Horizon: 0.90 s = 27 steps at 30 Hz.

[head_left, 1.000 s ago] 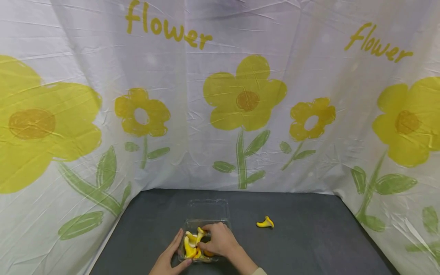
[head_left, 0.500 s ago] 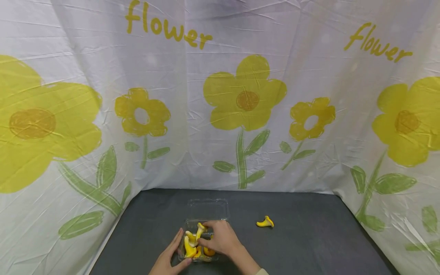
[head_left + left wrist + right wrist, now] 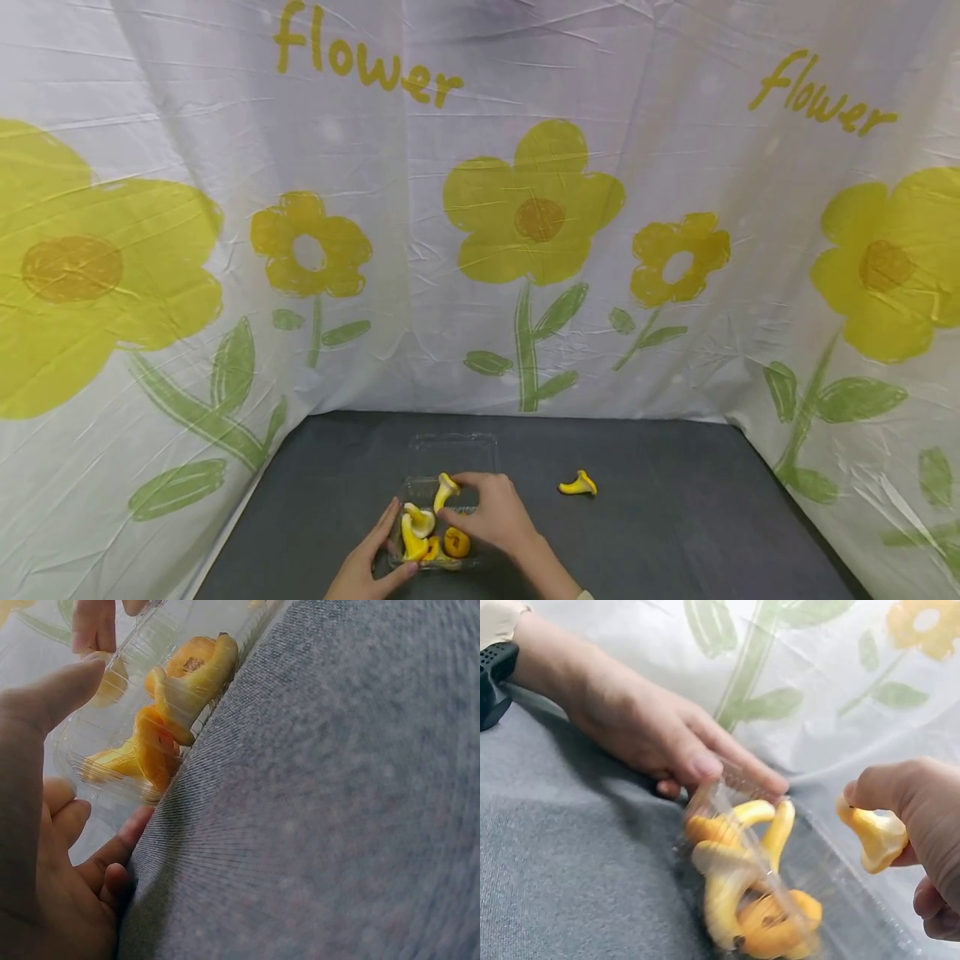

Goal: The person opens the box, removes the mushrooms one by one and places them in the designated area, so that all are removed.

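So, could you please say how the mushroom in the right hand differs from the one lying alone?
The right hand pinches the held mushroom; the lone mushroom lies untouched. In the head view, the held mushroom's wide end points up, the lone mushroom's right. Both are yellow.

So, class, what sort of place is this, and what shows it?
Probably a tabletop booth for handling small objects: a dark table surface, a white flower-printed curtain around three sides, and an open clear plastic box holding yellow mushroom-shaped pieces.
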Each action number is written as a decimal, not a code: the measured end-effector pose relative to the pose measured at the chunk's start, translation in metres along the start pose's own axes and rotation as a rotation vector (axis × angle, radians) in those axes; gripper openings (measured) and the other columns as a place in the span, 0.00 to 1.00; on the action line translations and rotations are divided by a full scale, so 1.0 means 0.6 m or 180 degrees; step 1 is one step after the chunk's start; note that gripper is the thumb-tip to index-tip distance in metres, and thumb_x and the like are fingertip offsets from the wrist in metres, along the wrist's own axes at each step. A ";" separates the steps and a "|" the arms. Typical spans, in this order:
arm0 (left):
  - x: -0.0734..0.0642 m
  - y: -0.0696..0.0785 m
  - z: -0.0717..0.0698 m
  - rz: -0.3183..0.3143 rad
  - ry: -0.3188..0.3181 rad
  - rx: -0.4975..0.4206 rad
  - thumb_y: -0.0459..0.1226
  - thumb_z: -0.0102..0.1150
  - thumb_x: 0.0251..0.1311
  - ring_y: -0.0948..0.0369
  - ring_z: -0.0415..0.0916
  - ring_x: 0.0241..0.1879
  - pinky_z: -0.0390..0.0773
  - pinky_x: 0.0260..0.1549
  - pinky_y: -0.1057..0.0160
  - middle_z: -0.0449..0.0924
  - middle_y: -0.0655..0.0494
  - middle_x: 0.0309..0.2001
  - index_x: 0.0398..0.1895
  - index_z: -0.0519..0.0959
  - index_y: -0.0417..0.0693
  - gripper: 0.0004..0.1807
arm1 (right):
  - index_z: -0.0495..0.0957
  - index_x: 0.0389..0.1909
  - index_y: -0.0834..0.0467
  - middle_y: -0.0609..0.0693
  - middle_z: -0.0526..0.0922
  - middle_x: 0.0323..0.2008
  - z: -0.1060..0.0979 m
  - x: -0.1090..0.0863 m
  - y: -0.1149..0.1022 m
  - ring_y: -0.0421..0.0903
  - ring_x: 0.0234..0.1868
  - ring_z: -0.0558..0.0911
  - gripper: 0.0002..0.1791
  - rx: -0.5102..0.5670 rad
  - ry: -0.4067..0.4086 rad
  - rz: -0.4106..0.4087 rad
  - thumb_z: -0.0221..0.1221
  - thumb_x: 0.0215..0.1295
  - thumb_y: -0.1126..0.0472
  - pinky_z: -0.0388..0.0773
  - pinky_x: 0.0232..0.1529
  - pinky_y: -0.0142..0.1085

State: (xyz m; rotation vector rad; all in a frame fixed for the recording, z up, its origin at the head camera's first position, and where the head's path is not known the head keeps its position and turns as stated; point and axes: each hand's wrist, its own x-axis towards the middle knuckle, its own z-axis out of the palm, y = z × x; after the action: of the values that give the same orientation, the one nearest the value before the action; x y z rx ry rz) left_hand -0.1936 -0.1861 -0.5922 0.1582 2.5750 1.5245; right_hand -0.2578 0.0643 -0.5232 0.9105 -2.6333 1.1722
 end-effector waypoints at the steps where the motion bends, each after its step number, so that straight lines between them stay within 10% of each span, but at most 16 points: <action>1: 0.000 0.000 0.000 -0.0005 -0.0003 -0.0001 0.52 0.71 0.67 0.67 0.71 0.36 0.69 0.38 0.60 0.49 0.34 0.84 0.87 0.52 0.46 0.53 | 0.89 0.56 0.57 0.49 0.92 0.48 -0.003 0.000 -0.001 0.50 0.47 0.90 0.23 0.0004 0.0019 -0.0010 0.74 0.65 0.49 0.87 0.47 0.47; 21: 0.007 -0.003 0.003 -0.0040 -0.0076 -0.0115 0.52 0.71 0.68 0.64 0.70 0.34 0.67 0.28 0.61 0.51 0.33 0.83 0.88 0.50 0.48 0.54 | 0.88 0.58 0.59 0.53 0.91 0.51 -0.051 -0.012 0.007 0.55 0.48 0.90 0.27 -0.0064 0.0369 0.0121 0.75 0.65 0.46 0.86 0.49 0.54; 27: 0.006 0.000 0.003 -0.0114 -0.0008 -0.0021 0.52 0.71 0.67 0.64 0.70 0.34 0.66 0.29 0.61 0.52 0.34 0.83 0.88 0.51 0.48 0.54 | 0.88 0.57 0.58 0.53 0.92 0.50 -0.069 -0.023 0.016 0.33 0.15 0.73 0.26 -0.0135 0.0524 0.0160 0.76 0.64 0.46 0.86 0.38 0.42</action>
State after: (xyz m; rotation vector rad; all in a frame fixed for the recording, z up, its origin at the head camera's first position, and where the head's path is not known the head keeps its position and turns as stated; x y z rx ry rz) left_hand -0.1970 -0.1840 -0.5935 0.1127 2.5565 1.5192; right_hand -0.2573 0.1054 -0.5056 0.7118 -2.5521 1.1446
